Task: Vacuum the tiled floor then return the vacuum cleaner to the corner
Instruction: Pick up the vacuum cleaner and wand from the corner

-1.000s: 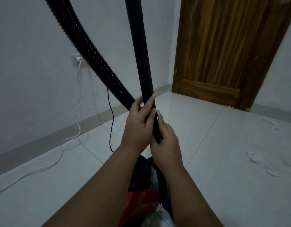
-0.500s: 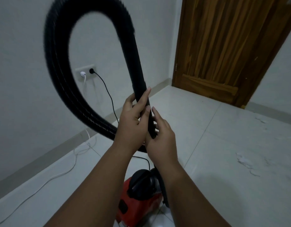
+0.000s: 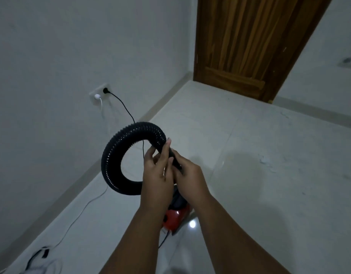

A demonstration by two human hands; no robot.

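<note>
Both bare hands meet in the middle of the view, held above the floor. The left hand (image 3: pixel 156 175) has its grip clenched on a black ribbed plastic hose (image 3: pixel 111 161) at the spot where it joins a smooth black rigid tube (image 3: pixel 175 160), with fingers laid up along it and the thumb on the near side. The right hand (image 3: pixel 190 175) has its grip wrapped round the tube just below, touching the left hand. The hose curls in 1 near-full loop to the left of the hands and passes behind the left wrist. Directly below the hands a red and black vacuum cleaner body (image 3: pixel 177 216) sits on the glossy pale tiled floor (image 3: pixel 269 175), well apart from the brown wooden door (image 3: pixel 249 42). A thin black cord (image 3: pixel 122 102) and a white cable (image 3: pixel 77 216) run from the white wall socket (image 3: pixel 98 91), which holds 2 plugs.
</note>
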